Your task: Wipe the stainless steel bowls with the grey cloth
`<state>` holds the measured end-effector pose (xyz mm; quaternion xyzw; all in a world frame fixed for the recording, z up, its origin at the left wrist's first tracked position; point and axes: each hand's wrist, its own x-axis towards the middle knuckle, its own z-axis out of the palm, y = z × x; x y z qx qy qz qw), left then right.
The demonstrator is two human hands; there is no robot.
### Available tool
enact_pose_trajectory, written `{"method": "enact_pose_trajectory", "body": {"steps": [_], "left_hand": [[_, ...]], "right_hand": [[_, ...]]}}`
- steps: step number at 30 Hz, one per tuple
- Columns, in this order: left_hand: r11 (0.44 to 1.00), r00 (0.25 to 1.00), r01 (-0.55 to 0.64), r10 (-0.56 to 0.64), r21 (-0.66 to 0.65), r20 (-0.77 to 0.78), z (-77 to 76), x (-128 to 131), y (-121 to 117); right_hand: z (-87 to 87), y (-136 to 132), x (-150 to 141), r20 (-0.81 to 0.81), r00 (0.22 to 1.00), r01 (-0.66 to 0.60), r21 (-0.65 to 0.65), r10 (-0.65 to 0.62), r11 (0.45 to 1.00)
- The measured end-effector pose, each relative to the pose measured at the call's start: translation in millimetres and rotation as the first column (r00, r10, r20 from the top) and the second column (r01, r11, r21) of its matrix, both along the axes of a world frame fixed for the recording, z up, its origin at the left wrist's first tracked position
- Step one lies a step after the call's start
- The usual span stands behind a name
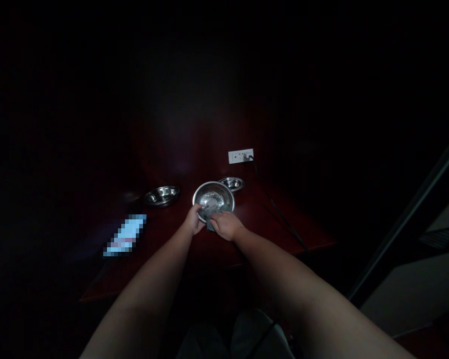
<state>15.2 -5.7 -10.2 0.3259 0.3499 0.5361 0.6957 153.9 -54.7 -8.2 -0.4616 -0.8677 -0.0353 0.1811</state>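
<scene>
A shiny metal bowl [214,189] is tilted toward me above the dark red table. My left hand [195,219] grips its near left rim, thumb on the inner side. In my right hand [226,224] is a grey-green cloth [211,223], pressed against the bowl's near rim and partly hidden under the fingers. Behind the bowl, to the right, sits a smaller metal dish [233,184]. Another metal bowl [162,195] rests on the table to the left, apart from both hands.
On the left of the table [179,249] lies a lit, blurred-out screen [125,235]. A white wall socket [241,156] holds a plug, whose black cable [279,212] runs down across the table's right side. The surroundings are very dark.
</scene>
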Motion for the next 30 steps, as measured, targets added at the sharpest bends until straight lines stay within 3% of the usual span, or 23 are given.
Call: {"method": "enact_pose_trajectory", "body": {"steps": [12, 18, 30], "left_hand": [[0.997, 0.995, 0.077, -0.077, 0.004, -0.071, 3.4, 5.3, 0.9], [0.998, 0.997, 0.061, -0.061, 0.009, -0.042, 1.4, 5.7, 5.3], [0.999, 0.998, -0.043, 0.042, 0.033, 0.045, -0.3, 9.8, 7.2]], "right_hand": [[2.1, 22.4, 32.4, 0.094, 0.994, -0.064, 0.006, 0.064, 0.998], [-4.2, 31.1, 28.6, 0.098, 0.991, -0.092, 0.006, 0.091, 0.996], [-14.2, 24.0, -9.0, -0.206, 0.974, -0.108, -0.071, 0.092, 0.992]]}}
